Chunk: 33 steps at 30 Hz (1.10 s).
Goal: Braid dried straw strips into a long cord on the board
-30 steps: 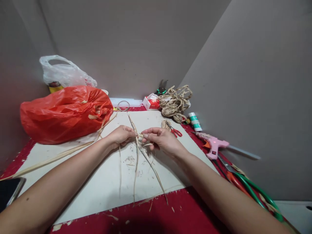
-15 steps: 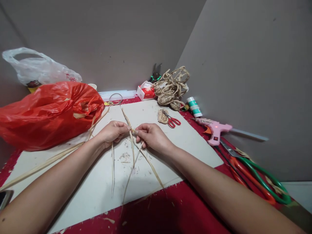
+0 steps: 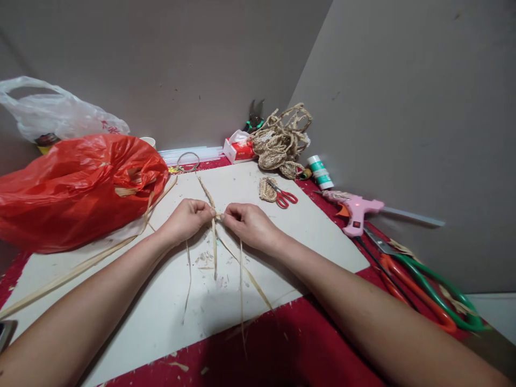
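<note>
Since the frame half a second earlier, the thin strand (image 3: 242,290) below the right hand (image 3: 252,224) has swung from a leftward slant to a near-vertical hang.

At far left, the red plastic bag (image 3: 76,188) lies beside the white board (image 3: 137,317), its torn opening exposing dry fibre (image 3: 126,191); this position presumably keeps stock within reach of the left arm. A long pale strip (image 3: 72,271) runs along the bag's near side.

At centre, the fibre cord (image 3: 205,191) lies over the board, its worked end directed away from the person and its loose strips (image 3: 215,250) toward the person, probably so that they remain separate. The left hand (image 3: 189,219) pinches the cord at its lower end between thumb and forefinger, apparently as the anchor. Just beside it, the right hand's grip is pinched on a short strip (image 3: 219,216) at the junction, likely to maintain tension.

To the right, red-handled scissors (image 3: 284,199) overlap a small fibre bundle (image 3: 267,189). Farther right, the pink glue gun (image 3: 357,209) lies at the bench (image 3: 258,349) edge, presumably to leave the board free for handwork.
</note>
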Each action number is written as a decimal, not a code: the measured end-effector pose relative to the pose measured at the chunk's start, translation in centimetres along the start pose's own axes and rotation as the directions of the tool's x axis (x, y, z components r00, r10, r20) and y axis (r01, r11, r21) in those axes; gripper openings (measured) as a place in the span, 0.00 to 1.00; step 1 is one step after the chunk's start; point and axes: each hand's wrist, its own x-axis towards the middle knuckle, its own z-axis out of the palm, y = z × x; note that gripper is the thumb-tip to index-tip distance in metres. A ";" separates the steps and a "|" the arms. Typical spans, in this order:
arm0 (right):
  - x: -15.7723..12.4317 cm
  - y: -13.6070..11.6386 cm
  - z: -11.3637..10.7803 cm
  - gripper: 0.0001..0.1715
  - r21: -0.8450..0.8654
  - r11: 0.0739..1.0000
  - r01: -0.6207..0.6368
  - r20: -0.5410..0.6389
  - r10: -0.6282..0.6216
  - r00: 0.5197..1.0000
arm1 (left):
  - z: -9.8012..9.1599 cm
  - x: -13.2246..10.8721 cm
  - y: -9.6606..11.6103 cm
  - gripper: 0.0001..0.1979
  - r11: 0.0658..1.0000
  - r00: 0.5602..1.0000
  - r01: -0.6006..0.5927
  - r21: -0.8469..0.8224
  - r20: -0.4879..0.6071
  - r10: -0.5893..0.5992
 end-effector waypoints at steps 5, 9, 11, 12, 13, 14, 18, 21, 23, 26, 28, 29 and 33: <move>0.0 0.0 -1.9 0.14 0.059 0.997 0.047 -0.123 -0.040 0.992 | 0.0 -0.1 0.2 0.11 0.998 1.000 0.011 -0.063 0.019 -0.010; 0.0 -0.9 -2.7 0.14 0.244 0.968 -0.048 -0.071 0.068 0.995 | -0.2 0.0 0.0 0.11 0.991 0.998 0.034 -0.128 0.057 -0.026; 0.0 -1.2 -2.4 0.18 0.361 0.923 -0.133 0.074 0.114 0.991 | -0.3 0.0 -0.1 0.10 0.989 0.997 0.039 -0.145 0.072 -0.029; 0.0 -1.3 -2.1 0.18 0.422 0.891 -0.168 0.147 0.116 0.982 | -0.3 0.0 -0.1 0.10 0.988 0.997 0.040 -0.146 0.076 -0.029; 0.0 -1.3 -1.8 0.17 0.478 0.856 -0.195 0.205 0.107 0.973 | -0.3 0.0 -0.1 0.10 0.989 0.996 0.042 -0.144 0.078 -0.031; 0.0 -1.2 -1.5 0.14 0.524 0.824 -0.217 0.249 0.095 0.964 | -0.3 0.0 0.0 0.09 0.989 0.996 0.046 -0.141 0.079 -0.035; 0.3 -0.6 -0.8 0.12 0.567 0.781 -0.261 0.296 0.102 0.950 | -0.2 0.0 0.2 0.09 0.991 0.997 0.045 -0.125 0.072 -0.036; 0.4 -0.3 -0.6 0.11 0.529 0.806 -0.264 0.292 0.119 0.949 | -0.1 0.0 0.2 0.10 0.992 0.997 0.026 -0.121 0.072 -0.018; 0.4 -0.1 -0.6 0.15 0.482 0.847 -0.223 0.288 0.087 0.954 | -0.2 0.1 0.2 0.10 0.992 0.997 0.022 -0.125 0.078 -0.012; 0.3 0.2 -0.5 0.25 0.332 0.939 -0.091 0.222 0.016 0.975 | -0.3 0.1 0.1 0.10 0.992 0.996 0.016 -0.124 0.092 -0.005; 0.2 0.3 -0.5 0.22 0.242 0.970 -0.023 0.178 -0.021 0.984 | -0.4 0.1 0.0 0.11 0.993 0.995 0.013 -0.115 0.096 -0.001; 0.2 0.3 -0.6 0.19 0.223 0.975 -0.011 0.173 -0.029 0.985 | -0.4 0.1 0.0 0.11 0.994 0.995 0.012 -0.108 0.097 -0.002; 0.4 -0.2 -1.2 0.14 0.256 0.966 -0.047 0.239 -0.016 0.971 | -0.3 0.0 0.2 0.12 0.996 0.996 0.012 -0.089 0.091 -0.004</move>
